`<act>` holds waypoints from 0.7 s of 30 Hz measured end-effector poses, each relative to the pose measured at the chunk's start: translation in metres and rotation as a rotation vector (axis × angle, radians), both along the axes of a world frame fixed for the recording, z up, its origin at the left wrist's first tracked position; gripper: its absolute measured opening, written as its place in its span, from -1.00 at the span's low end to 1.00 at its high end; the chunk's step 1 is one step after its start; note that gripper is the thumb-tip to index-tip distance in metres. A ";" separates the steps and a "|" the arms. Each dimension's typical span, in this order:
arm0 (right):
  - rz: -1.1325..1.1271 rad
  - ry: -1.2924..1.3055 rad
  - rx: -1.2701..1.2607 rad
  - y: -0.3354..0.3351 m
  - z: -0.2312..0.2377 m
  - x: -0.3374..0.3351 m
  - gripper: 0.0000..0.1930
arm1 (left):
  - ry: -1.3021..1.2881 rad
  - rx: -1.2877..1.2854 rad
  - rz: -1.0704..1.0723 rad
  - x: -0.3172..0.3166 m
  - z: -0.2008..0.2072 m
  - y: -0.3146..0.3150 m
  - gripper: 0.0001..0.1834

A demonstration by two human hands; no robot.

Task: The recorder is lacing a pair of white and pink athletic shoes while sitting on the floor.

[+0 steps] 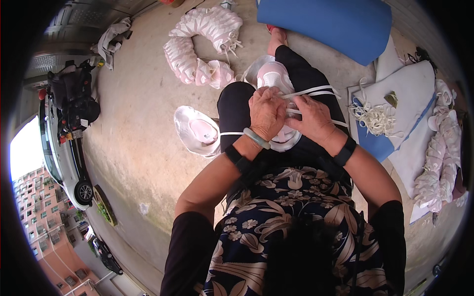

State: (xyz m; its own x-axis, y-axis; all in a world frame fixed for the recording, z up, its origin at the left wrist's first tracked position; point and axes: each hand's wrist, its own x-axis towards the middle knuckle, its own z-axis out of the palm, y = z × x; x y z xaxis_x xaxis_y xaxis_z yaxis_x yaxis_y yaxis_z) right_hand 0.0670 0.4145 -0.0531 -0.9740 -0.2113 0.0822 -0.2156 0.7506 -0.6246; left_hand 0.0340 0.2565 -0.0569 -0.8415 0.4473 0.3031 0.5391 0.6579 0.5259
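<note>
A pink-and-white sneaker [274, 75] rests between my thighs, its toe pointing away from me. My left hand [266, 112] curls over its lacing area, fingers pinched together at a white shoelace [316, 91]. Close on the right, my right hand [314, 118] has thumb and fingertips closed round a lace strand beside the shoe's opening. The loose lace ends stretch out to the right above my right thigh. Both hands cover much of the shoe's middle, so the eyelets are hidden.
Left of my knee lies a white-and-pink shoe piece [201, 132]. Ahead, a curved row of nested pink-and-white shoe uppers [185, 56] sits on the floor. At right, a pile of laces [377, 118] lies on a sheet, with more stacked uppers [437, 172] beyond. A blue mat [326, 27] stands ahead.
</note>
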 end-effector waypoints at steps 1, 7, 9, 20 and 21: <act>-0.037 0.027 -0.060 -0.002 -0.003 0.003 -0.61 | -0.022 0.032 0.012 -0.001 -0.002 0.000 -0.85; -0.068 0.045 -0.128 -0.001 -0.018 -0.001 -0.87 | -0.056 0.043 -0.006 -0.001 -0.007 -0.001 -0.84; -0.069 0.021 -0.144 0.001 -0.021 -0.004 -0.88 | -0.052 0.035 0.000 0.000 -0.006 0.002 -0.83; -0.041 -0.119 -0.379 0.009 -0.014 -0.005 -0.83 | 0.173 -0.230 -0.071 -0.004 0.010 0.020 -0.84; -0.044 -0.058 -0.332 0.007 -0.012 -0.003 -0.78 | 0.177 -0.230 -0.075 -0.005 0.013 0.019 -0.84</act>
State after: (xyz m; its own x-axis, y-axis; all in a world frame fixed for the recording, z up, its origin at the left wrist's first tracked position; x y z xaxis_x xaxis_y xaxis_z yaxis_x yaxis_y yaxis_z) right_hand 0.0642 0.4219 -0.0650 -0.9867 -0.1397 0.0831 -0.1438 0.5122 -0.8467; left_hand 0.0287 0.2752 -0.0439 -0.7467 0.5803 0.3250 0.6606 0.7038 0.2612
